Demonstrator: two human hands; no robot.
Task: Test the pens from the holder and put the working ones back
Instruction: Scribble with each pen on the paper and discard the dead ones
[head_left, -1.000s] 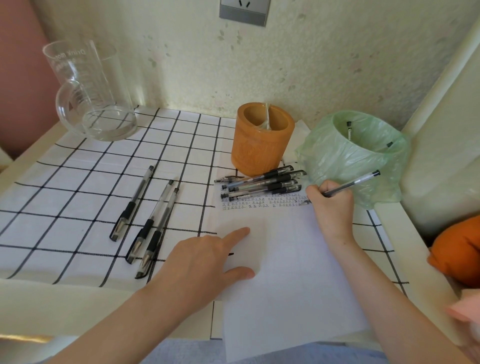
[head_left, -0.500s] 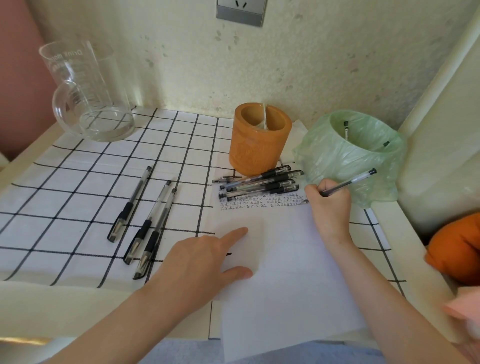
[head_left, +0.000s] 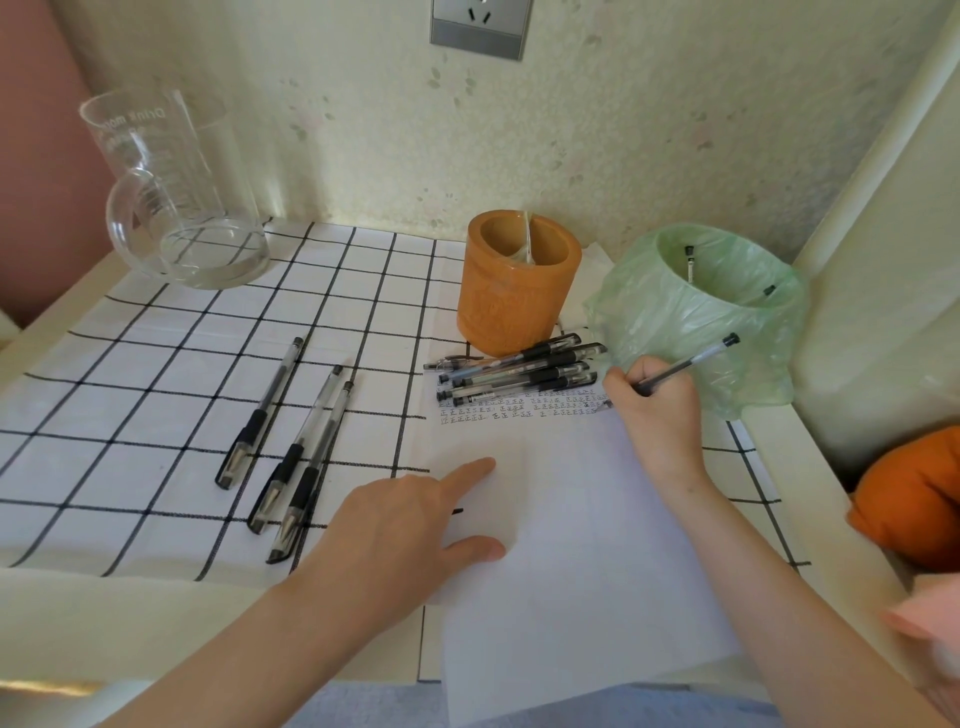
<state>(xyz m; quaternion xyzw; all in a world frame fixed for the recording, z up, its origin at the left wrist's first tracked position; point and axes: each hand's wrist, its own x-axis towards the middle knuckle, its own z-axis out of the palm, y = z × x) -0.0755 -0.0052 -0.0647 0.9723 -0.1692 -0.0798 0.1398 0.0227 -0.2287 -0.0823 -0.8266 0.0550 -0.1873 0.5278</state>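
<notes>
My right hand (head_left: 655, 415) grips a clear black-capped pen (head_left: 696, 361), its tip down on the white paper (head_left: 571, 545) at the right end of two rows of small written marks (head_left: 519, 408). My left hand (head_left: 410, 525) lies flat on the paper's left edge, fingers apart. The orange pen holder (head_left: 517, 283) stands behind the paper. Several pens (head_left: 524, 371) lie bunched on the paper's top edge. Three more pens (head_left: 291, 452) rest side by side on the checked cloth to the left.
A small bin lined with a green bag (head_left: 701, 317) holds two pens at the right. A glass pitcher (head_left: 176, 192) stands at the back left. An orange object (head_left: 914, 493) lies beyond the table's right edge. A wall socket (head_left: 480, 26) is above.
The view has shifted slightly. My right hand stays at the end of the written rows with only small movement. My left hand has not moved.
</notes>
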